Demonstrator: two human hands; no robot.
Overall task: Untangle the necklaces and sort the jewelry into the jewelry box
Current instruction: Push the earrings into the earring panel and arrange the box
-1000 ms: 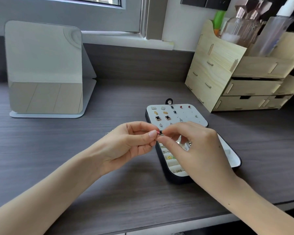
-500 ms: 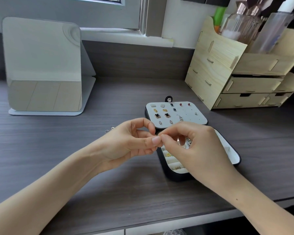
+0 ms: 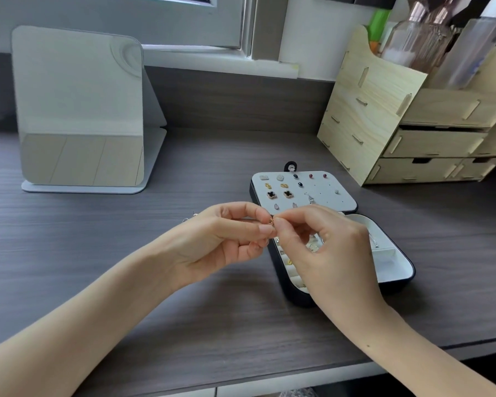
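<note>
Left grip [image 3: 221, 239], right grip [image 3: 327, 247] both pinch gold piece [image 3: 271, 222] fingertip-to-fingertip, beside open jewelry box [image 3: 295, 296] left edge; likely short carry to slot.

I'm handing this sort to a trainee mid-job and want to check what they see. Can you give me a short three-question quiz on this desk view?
1. True or false: the jewelry box is shut.
2. The small gold piece is in the grip of: A, the left hand alone; B, the right hand alone; C, fingertips of both hands.
3. Fill in: the mirror stands on the desk to the ___ of the box.
Key: 1 false, it lies open; 2 C; 3 left.
</note>
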